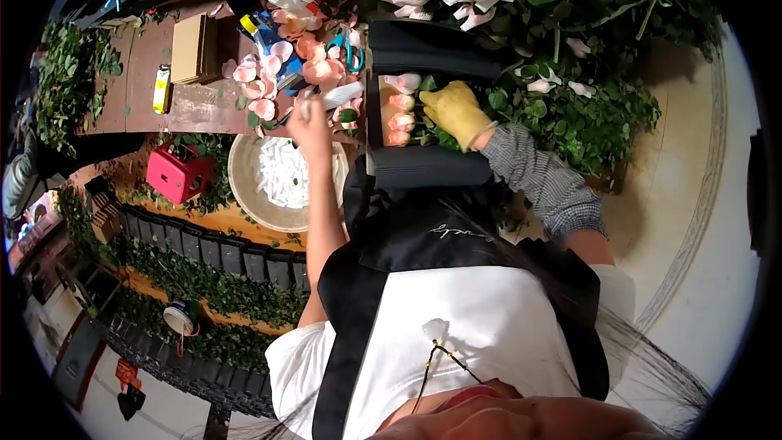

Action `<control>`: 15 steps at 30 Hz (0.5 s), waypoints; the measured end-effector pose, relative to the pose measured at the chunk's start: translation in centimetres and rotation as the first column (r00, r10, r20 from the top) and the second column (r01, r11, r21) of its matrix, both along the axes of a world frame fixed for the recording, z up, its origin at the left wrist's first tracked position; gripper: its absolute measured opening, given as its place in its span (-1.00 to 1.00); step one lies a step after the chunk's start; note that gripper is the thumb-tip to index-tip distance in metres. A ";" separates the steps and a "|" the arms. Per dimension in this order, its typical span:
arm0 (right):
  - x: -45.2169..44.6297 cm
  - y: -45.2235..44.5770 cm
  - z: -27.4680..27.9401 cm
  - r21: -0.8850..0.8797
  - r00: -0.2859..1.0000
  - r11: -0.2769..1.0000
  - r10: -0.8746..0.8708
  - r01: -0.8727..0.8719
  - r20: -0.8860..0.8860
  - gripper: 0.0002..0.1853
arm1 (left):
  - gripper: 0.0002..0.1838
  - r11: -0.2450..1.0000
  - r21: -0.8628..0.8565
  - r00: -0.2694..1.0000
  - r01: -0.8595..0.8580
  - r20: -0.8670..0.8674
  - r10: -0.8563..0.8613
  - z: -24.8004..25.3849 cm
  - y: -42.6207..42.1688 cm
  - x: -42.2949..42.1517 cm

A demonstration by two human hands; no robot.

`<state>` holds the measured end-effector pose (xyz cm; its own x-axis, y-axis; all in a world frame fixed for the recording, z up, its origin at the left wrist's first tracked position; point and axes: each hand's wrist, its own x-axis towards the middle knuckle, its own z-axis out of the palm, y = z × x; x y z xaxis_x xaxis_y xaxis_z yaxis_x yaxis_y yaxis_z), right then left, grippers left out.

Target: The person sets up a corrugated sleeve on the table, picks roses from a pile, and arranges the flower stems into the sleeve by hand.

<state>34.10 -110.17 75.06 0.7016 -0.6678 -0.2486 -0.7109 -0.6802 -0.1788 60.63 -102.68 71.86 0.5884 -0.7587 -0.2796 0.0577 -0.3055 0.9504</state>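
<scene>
On the left, the counter (204, 106) carries loose pink petals (326, 73), with a bowl (238, 187) of white sleeves (281, 175) just by its near edge. The sleeves look light and springy, best lifted by one end. The bare left grip (309, 124) hangs over the bowl's far rim, near a pale sleeve (342, 95) — it is blurred, so I cannot tell whether it pinches that sleeve.

In the middle, peach-pink roses (400, 121) lie in a row between two black padded bars (432, 57), heads pointing left. They should be light, with soft petals that bruise easily, so the stems behind the heads are the place to hold.

Right of them, the gloved right grip (456, 112) bends over the leaves, fingertips hidden — whether it is closed on stems cannot be told. Foliage (586, 126) spreads beyond.
</scene>
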 end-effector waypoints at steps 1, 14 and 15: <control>-0.6 0.0 0.4 0.041 0.984 0.999 -0.023 0.016 0.179 -0.83 | -0.91 0.992 -0.107 0.988 0.060 0.150 -0.044 -0.6 0.4 0.7; 0.1 -0.5 -2.1 -0.108 0.970 0.974 -0.212 0.200 -0.117 -0.78 | -0.74 0.823 0.176 0.602 0.541 0.601 -0.525 -0.4 -3.8 -7.1; 0.2 -0.5 -2.1 -0.115 0.958 0.963 -0.258 0.244 -0.128 -0.77 | -0.75 0.843 0.173 0.673 0.509 0.531 -0.515 -0.5 -3.1 -6.9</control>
<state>34.26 -110.71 72.97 0.4711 -0.8436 -0.2579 -0.8740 -0.4860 -0.0067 53.77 -105.81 71.40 0.1595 -0.9859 -0.0505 -0.6271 -0.1407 0.7661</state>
